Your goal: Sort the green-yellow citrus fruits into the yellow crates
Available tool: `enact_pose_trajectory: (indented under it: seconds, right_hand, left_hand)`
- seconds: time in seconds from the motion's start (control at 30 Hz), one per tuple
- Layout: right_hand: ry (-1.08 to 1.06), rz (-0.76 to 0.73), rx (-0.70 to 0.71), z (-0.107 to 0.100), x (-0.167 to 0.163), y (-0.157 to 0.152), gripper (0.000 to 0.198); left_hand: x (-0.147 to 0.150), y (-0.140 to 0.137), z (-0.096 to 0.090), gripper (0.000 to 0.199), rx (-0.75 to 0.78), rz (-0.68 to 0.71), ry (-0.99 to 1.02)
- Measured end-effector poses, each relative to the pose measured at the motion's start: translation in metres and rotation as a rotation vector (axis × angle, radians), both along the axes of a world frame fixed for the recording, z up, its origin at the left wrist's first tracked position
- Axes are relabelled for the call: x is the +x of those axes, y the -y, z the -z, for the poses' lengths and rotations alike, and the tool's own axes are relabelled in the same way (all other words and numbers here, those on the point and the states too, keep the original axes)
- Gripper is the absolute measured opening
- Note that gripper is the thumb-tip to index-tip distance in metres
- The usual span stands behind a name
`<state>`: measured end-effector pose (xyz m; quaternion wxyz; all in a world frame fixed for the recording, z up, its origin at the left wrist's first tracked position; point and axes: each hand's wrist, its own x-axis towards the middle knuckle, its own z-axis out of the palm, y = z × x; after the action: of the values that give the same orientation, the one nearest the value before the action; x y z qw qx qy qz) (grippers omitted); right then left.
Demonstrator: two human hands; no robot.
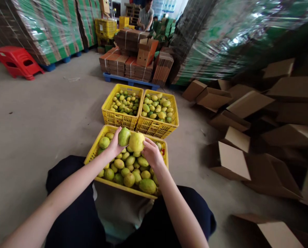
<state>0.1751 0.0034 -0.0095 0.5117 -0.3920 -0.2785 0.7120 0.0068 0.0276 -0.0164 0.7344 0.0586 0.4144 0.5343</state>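
My left hand (pixel 115 143) is closed around a green lemon (pixel 124 136). Beside it, my right hand (pixel 152 151) grips a larger yellow lemon (pixel 136 142) by its right side. The two fruits are side by side, close together, above a yellow plastic crate (pixel 94 151) between my knees. Green and yellow lemons (pixel 129 179) fill that crate. Behind it stand two more yellow crates: the left one (pixel 120 119) holds smaller lemons (pixel 125 103), and the right one (pixel 157 130) holds larger lemons (pixel 157 108).
Open cardboard boxes (pixel 234 158) lie in a heap at the right. Bundled flat cartons (pixel 138 69) rest on a blue pallet (pixel 129 81), with a person (pixel 145 17) behind. A red stool (pixel 18 62) stands at the left, near wrapped green stacks (pixel 48 31).
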Motion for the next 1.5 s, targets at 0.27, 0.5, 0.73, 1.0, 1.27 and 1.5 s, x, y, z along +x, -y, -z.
enact_pose_trajectory:
  seconds: [0.27,0.5,0.73,1.0,1.27,1.5]
  right_hand:
    - [-0.062,0.023,-0.063,0.003,-0.003,0.000,0.029]
    - [0.182,0.005,0.087,-0.001,-0.009,0.010,0.044]
    - [0.539,0.019,0.423,-0.020,0.006,0.011,0.053]
    - [0.747,-0.124,0.504,-0.004,0.014,0.006,0.065]
    - [0.221,0.276,-0.056,0.009,-0.008,-0.006,0.044]
    - [-0.083,0.309,-0.324,0.007,-0.001,-0.013,0.025]
  left_hand:
    - [0.002,0.001,0.009,0.031,-0.059,0.075,-0.008]
    - [-0.001,0.011,0.000,0.024,0.075,0.084,-0.118]
    - [0.001,0.013,0.008,0.014,0.300,-0.003,-0.371]
    - [-0.001,0.000,-0.001,0.024,0.228,0.077,-0.285]
    - [-0.002,-0.007,-0.012,0.020,-0.079,-0.009,-0.061]
    - [-0.002,-0.005,-0.003,0.018,-0.062,0.036,-0.048]
